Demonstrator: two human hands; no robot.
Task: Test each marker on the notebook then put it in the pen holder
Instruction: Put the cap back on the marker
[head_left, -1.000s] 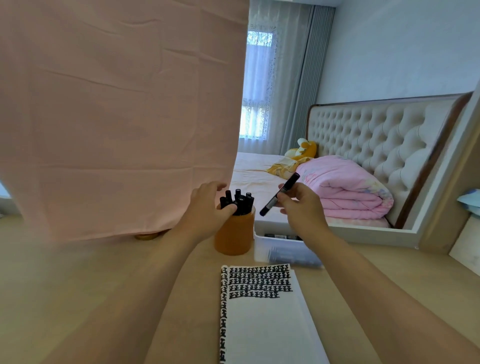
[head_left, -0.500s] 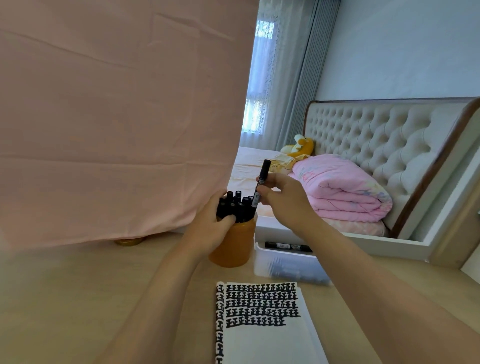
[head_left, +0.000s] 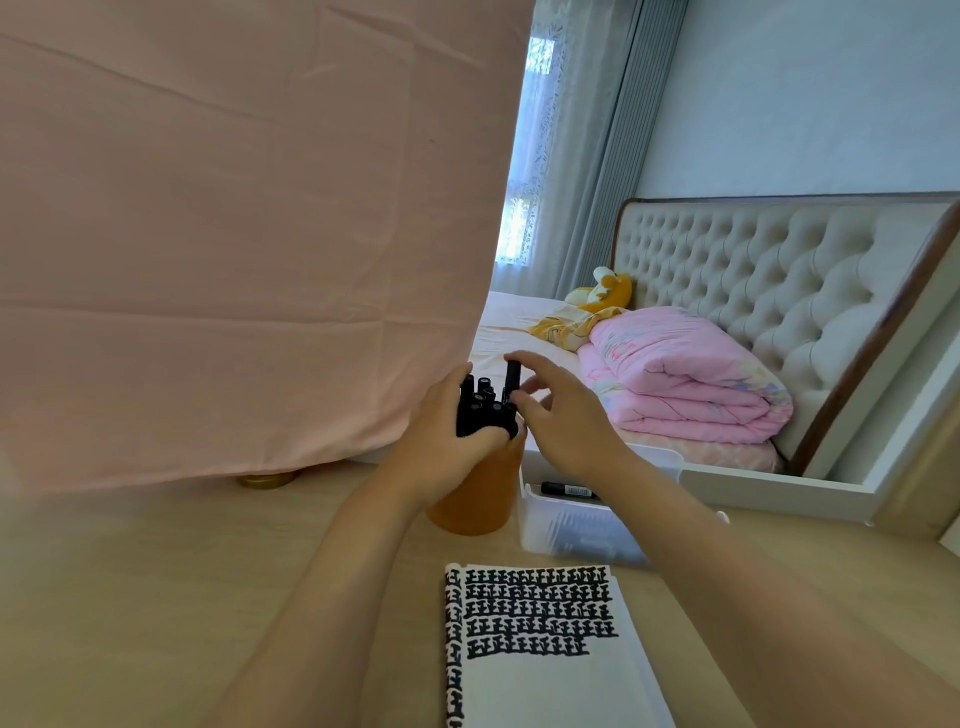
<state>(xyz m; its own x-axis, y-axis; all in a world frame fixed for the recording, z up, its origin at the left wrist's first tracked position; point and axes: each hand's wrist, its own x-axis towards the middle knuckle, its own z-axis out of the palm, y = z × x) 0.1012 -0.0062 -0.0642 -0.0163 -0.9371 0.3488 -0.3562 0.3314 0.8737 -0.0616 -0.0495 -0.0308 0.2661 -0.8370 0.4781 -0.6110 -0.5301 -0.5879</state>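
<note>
The left hand (head_left: 441, 447) was clamped round the top of the orange cylindrical pen holder (head_left: 478, 499) on the pale wooden table (head_left: 156, 571), thumb across the bunched black markers (head_left: 480, 410) inside. One tall black marker (head_left: 512, 376) stood upright among them, and the right hand (head_left: 566, 426) pinched it, forefinger over its cap! Nearer, the white notebook (head_left: 545, 675) with rows of black marks lay flat, a clear plastic box (head_left: 571, 530) just behind it.

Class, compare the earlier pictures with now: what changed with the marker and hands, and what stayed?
The right hand swung its marker from a slant to upright and lowered it into the pen holder; whether its grip has let go is unclear. The left hand still grips the bunched markers; notebook and clear tray unmoved.
</note>
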